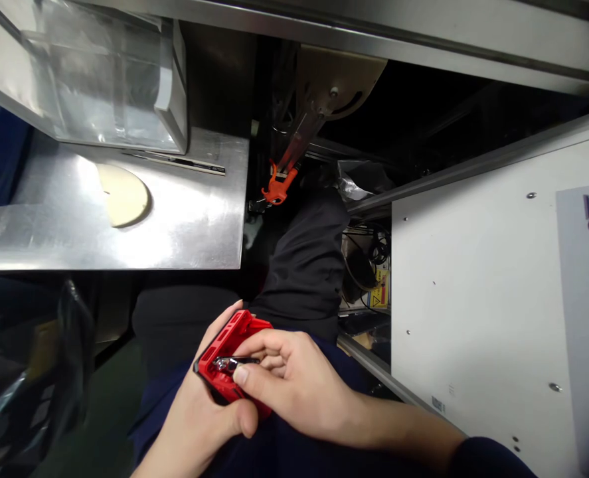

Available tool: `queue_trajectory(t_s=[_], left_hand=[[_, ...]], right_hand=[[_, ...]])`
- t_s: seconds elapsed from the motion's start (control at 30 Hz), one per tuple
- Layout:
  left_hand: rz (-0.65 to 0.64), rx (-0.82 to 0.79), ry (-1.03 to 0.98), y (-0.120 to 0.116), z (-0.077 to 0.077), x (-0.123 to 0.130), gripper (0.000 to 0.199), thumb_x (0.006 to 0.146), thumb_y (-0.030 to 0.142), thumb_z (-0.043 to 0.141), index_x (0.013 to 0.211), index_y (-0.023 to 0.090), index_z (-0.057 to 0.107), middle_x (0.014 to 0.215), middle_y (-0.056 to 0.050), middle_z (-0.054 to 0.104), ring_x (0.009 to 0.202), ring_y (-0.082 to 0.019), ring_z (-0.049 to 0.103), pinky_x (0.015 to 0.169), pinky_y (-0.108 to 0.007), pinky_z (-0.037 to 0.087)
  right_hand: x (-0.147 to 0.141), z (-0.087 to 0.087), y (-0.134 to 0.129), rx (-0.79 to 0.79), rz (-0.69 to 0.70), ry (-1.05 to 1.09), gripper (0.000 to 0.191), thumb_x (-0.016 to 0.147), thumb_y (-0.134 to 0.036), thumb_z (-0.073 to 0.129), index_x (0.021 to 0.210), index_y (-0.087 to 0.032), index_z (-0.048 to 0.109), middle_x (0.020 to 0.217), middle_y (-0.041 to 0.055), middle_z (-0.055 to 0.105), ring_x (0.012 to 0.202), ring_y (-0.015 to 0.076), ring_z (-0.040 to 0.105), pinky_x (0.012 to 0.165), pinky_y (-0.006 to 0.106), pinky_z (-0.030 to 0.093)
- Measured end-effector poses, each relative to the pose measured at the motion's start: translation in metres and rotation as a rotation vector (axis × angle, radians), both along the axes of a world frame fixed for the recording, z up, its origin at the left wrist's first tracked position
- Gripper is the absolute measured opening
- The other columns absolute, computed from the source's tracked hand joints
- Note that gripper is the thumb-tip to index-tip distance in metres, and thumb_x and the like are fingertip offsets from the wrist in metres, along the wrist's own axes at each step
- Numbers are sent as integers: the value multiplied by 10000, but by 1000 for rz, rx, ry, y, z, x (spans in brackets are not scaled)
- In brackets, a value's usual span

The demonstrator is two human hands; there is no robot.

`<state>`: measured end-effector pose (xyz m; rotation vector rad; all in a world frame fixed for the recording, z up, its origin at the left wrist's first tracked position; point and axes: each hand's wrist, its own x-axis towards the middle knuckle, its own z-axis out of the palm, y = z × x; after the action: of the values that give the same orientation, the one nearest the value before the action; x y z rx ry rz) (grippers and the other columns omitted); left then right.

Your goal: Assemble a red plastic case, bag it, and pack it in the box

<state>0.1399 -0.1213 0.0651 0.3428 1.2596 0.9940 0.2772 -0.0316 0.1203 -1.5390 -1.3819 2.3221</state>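
Both hands meet low in the near middle of the view, over our lap: our left hand (194, 411) cups a small red plastic housing (227, 355) from below, its fingers closed round the far side and its thumb curled up against the near edge, while our right hand (294, 378) comes in from the right with thumb and forefinger pinched together on a small shiny metal part (230, 364) that sits in the open face of the housing. So the left hand is clamped on the housing and the right is closed on the metal piece (whether that piece is fully seated or only resting in its slot, we cannot tell). To do this well, we judge, the left hand should keep the housing steady and its open face tilted toward us, and the right should press the metal part straight down, not at an angle, since a skewed push could let it spring out onto the dark floor. Farther away on the left lies a steel work surface (189, 219) with a pale round disc (122, 194) on it; an orange clip (278, 187) hangs beyond our knee, and a white machine panel (473, 265) fills the right.
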Motion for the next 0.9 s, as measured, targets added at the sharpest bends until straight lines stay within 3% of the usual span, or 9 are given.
queue_trajectory(t_s=[0.1,0.2,0.33,0.57,0.9], left_hand=[[21,-21,18,0,1,2,1282,395,674,945,1520,386,402,1446,-94,632,1228,-395,670,994,-412,615],[44,-60,55,2,7,4,1215,447,603,980,1505,388,421,1400,-73,658,1180,-356,697,973,-379,615],[43,-69,60,5,10,3,1248,425,665,949,1508,390,395,1324,-51,687,1124,-323,715,986,-374,603],[13,-49,38,2,0,0,1275,419,738,888,1525,376,366,1359,-72,667,1191,-334,687,1024,-375,585],[45,-106,-24,10,15,1,1283,422,753,889,1533,355,385,1400,-94,648,1241,-379,651,1079,-433,540]], right_hand=[[-1,1,2,-14,8,-17,223,926,-331,694,1094,-193,742,1064,58,794,954,252,776,835,329,626],[-1,2,4,-3,25,-49,213,916,-334,703,1075,-201,753,1041,51,797,930,253,776,811,325,618],[1,3,7,50,51,-67,189,906,-339,722,1032,-212,783,985,34,803,873,228,768,774,302,592],[1,-5,4,25,-6,-24,226,898,-357,733,1044,-192,784,1005,52,803,887,236,765,800,325,601],[2,-7,4,32,21,-49,225,904,-361,722,1065,-212,770,1031,40,802,905,232,771,788,306,606]])
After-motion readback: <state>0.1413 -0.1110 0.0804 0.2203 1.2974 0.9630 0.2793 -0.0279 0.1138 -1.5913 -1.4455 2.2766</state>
